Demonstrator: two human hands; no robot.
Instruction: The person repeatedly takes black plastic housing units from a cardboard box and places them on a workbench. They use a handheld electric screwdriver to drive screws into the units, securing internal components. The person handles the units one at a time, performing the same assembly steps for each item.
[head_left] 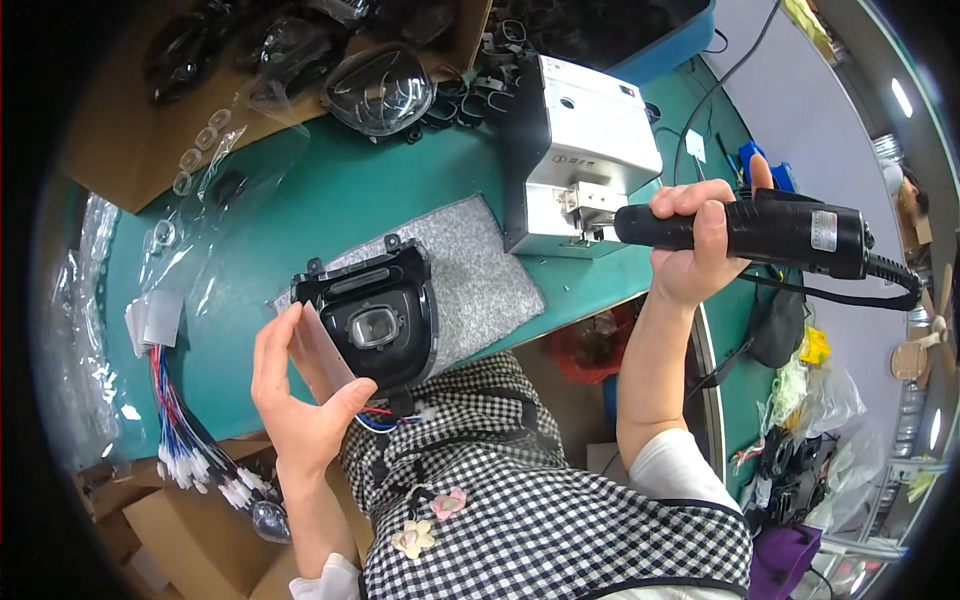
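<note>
Right hand [692, 250]: your fingers clamped round black cylindrical power screwdriver [790, 232], long axis sideways, tip at white boxy machine [600, 120]. Left hand [298, 415]: fingers gripping black plastic lamp housing [412, 318], left of tip.

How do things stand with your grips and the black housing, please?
Right grip closed around black corded tool, nose at white machine. Left grip holding black housing by its left side. Housing over grey mat, coloured wires at its near end.
</note>
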